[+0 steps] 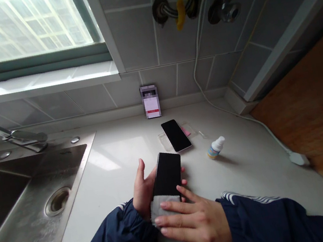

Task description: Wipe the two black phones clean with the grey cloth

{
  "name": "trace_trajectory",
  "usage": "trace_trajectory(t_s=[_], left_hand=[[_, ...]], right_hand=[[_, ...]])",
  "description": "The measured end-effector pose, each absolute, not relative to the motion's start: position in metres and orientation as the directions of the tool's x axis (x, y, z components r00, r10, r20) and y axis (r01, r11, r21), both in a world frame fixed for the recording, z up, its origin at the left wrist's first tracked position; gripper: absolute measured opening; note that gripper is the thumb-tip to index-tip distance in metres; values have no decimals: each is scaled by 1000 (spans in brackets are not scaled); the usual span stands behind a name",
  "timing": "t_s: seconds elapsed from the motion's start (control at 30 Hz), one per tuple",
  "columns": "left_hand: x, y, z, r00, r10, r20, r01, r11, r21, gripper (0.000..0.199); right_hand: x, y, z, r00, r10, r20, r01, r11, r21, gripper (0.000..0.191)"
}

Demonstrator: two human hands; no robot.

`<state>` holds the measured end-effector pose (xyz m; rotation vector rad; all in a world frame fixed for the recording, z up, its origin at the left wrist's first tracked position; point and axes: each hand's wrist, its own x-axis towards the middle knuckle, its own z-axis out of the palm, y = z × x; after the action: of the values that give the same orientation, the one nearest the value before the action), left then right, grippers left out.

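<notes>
- We hold a black smartphone tilted in our left hand, its dark glass face turned up toward us.
- A grey zigzag-edged cloth wraps its lower end, pressed there beneath our right hand.

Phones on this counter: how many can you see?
2: one phone in the left hand, with a grey cloth held to it by the right hand; another phone lying on clear plastic behind.
</notes>
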<state>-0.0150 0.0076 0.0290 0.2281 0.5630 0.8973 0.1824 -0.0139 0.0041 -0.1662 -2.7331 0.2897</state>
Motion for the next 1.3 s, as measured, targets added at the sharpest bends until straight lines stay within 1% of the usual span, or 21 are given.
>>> trace_trajectory(t_s=[0.07,0.13,0.27,0.33,0.43,0.53,0.63,0.77,0.87,0.97,1.03,1.1,1.17,1.2,1.23,1.27,1.3], left_hand=[[-15,8,28,458,796,-395,-683,600,417,89],[-16,10,26,435,792,-427,-690,599,407,88],[-18,13,24,474,745,-469,-693,644,324,73],[-18,13,25,487,728,-483,-687,661,303,67],[-17,13,27,504,714,-486,-666,680,306,65],[-19,13,26,540,707,-457,-663,692,287,66],[-22,12,19,548,719,-428,-683,680,268,69],[-24,11,13,552,741,-383,-692,663,286,73],[-22,10,17,547,745,-381,-678,662,319,77],[-21,10,22,542,743,-392,-676,663,322,78],[-21,10,20,573,732,-368,-685,674,277,75],[-23,11,15,603,729,-324,-691,681,243,72],[-26,13,9,622,723,-299,-685,688,238,72],[-27,13,6,626,723,-291,-682,689,245,72],[-27,14,5,628,725,-285,-682,688,249,73],[-27,14,5,628,727,-279,-683,686,250,73],[-26,13,5,625,730,-275,-686,682,254,74]], right_hand=[[186,-8,4,-908,158,388,82,975,-205,68],[190,2,4,-893,192,408,119,973,-199,69],[199,24,7,-834,349,427,274,934,-230,68],[204,33,8,-797,408,445,331,912,-242,67],[208,41,9,-758,466,457,392,885,-253,65],[207,39,10,-738,503,450,418,864,-279,66],[201,25,7,-734,467,494,365,884,-293,68],[190,-3,0,-735,276,619,161,958,-237,70],[186,-16,-4,-793,206,574,84,969,-231,66],[187,-12,-3,-818,198,540,91,972,-218,64],[189,0,-1,-798,252,547,161,964,-210,65],[192,11,1,-759,376,532,295,926,-234,65],[193,18,2,-709,511,486,429,859,-278,62],[192,17,2,-685,558,469,472,830,-299,62],[191,15,2,-681,575,454,485,818,-309,61],[190,11,1,-664,576,476,476,817,-325,64],[188,5,-1,-635,558,534,444,830,-338,66]])
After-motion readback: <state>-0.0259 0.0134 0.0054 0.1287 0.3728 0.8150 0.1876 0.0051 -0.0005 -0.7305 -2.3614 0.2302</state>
